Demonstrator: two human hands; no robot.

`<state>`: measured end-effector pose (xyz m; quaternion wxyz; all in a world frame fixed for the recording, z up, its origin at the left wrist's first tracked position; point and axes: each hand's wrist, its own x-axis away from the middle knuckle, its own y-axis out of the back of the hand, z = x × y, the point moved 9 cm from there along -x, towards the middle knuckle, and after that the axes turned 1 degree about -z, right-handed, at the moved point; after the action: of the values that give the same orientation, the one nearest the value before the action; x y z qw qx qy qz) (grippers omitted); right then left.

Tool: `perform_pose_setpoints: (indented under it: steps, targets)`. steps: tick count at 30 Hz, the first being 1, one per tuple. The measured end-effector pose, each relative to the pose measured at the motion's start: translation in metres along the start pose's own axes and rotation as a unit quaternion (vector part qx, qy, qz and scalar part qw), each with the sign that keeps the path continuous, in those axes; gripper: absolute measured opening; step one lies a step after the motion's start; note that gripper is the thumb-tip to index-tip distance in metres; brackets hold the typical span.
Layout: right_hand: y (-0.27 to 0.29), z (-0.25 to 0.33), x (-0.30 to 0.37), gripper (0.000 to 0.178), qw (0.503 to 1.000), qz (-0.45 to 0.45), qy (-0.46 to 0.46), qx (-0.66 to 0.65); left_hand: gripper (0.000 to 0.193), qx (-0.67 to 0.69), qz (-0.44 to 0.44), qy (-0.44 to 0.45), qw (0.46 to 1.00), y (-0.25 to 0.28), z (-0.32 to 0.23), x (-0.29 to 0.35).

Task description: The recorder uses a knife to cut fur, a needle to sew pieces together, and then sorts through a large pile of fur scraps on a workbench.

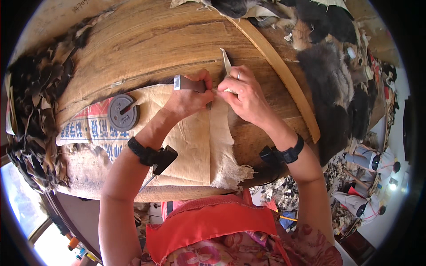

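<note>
My left hand [188, 99] is closed around a dark, wedge-shaped block with a shiny metal end [177, 83]. Close beside it, my right hand [244, 93], with a ring on one finger, is pinched on a pale, narrow, pointed piece [226, 60] that sticks up past the fingers. I cannot make out whether that piece is a blade or a strip of hide. The two hands nearly meet at the upper edge of a brown paper sheet [186, 146] with a frayed right side. A round dark weight plate [124, 112] lies on the sheet's printed left part.
The wooden work surface [164, 40] carries a curved wooden strip [284, 71] at right. Dark fur scraps [33, 102] are heaped at left, and larger fur pieces [328, 84] lie at right. Two people [370, 159] sit beyond, among scattered scraps.
</note>
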<state>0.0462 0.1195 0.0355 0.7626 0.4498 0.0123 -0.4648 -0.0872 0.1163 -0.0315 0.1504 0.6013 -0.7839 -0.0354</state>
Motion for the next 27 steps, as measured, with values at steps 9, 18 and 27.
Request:
perform_pose_setpoints:
  steps: [9, 18, 27]
  targets:
    - [0.045, 0.016, 0.006, 0.035, 0.979, -0.088, -0.098, 0.159, 0.012, 0.021, -0.114, -0.044, 0.992, 0.014, -0.019, 0.011]
    - [0.014, 0.121, -0.013, 0.054, 0.993, -0.03, 0.105, -0.053, 0.024, -0.119, -0.151, -0.272, 0.943, -0.011, -0.068, 0.082]
    - [-0.045, 0.088, 0.012, 0.026, 0.996, 0.083, -0.025, -0.012, 0.101, -0.462, -0.188, -0.032, 0.866, 0.142, -0.008, 0.143]
